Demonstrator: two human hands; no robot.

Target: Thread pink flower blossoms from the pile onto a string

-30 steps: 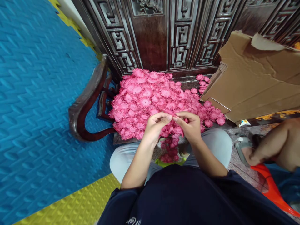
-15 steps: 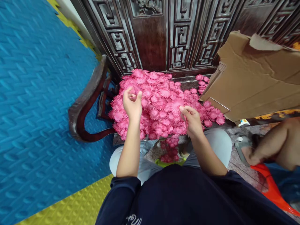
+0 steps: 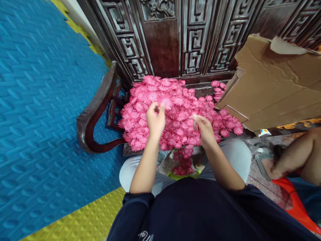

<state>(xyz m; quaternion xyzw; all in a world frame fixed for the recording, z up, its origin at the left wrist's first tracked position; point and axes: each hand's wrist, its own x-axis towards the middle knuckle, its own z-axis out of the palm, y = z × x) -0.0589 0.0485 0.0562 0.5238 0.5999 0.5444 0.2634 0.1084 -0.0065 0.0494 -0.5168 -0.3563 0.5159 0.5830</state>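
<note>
**Head view: flower handling over the pile on the wooden seat**

Head view shows both hands raised above a heap of pink paper flowers point(image 3: 175, 113) that covers the seat of a carved dark wooden chair point(image 3: 95, 113).

Left hand point(image 3: 155, 121): thumb and forefinger pinched on a single pink flower point(image 3: 166, 100), lifted just clear of the heap.

Right hand point(image 3: 205, 131): fingers curled with thumb and forefinger closed together. A thin pink piece may sit between them; the picture is too small to confirm what it is.

Progress, as a judgement: the heap on the seat remains large. A much smaller cluster of pink flowers lies in a green container point(image 3: 184, 174) between the person's knees, so most of the stock appears unprocessed.

Surroundings: a torn cardboard box point(image 3: 273, 83) rests at the right of the seat. Another person's limb point(image 3: 296, 160) is near an orange stool point(image 3: 293, 201).
</note>
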